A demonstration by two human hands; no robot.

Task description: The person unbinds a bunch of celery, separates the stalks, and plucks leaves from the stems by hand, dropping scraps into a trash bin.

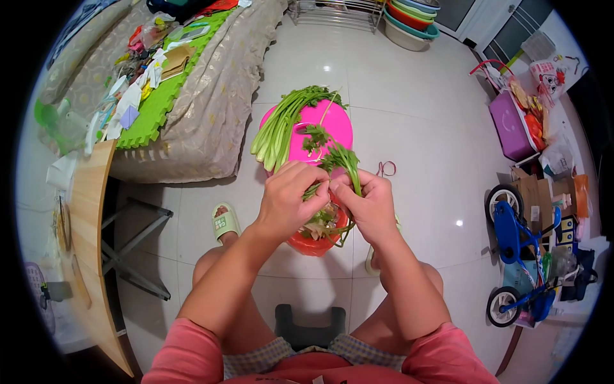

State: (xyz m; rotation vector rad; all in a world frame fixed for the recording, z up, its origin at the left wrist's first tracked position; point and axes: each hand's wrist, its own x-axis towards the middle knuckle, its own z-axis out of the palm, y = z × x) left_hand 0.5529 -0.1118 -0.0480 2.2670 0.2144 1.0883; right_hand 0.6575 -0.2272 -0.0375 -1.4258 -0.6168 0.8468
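Both hands meet above a red bin [309, 246] that holds leafy scraps and pale bits. My right hand [369, 203] is closed round a leafy celery stalk [344, 159], its leaves pointing away from me and thin stems hanging below over the bin. With fingers pinched, my left hand [293, 194] grips a green stem of the celery, its fingertips touching those of the right. Just beyond lies a bunch of celery [279, 134] along the left side of a bright pink stool [336, 128]. A loose leafy sprig [315, 137] rests on the stool's middle.
A reddish loop [386, 168] lies on the tiled floor to the right. On the left stand a covered bed [211, 96] with a cluttered green mat [144, 121] and a wooden tabletop [89, 224]. A blue child's bike [510, 233] and a purple bin [511, 128] line the right side.
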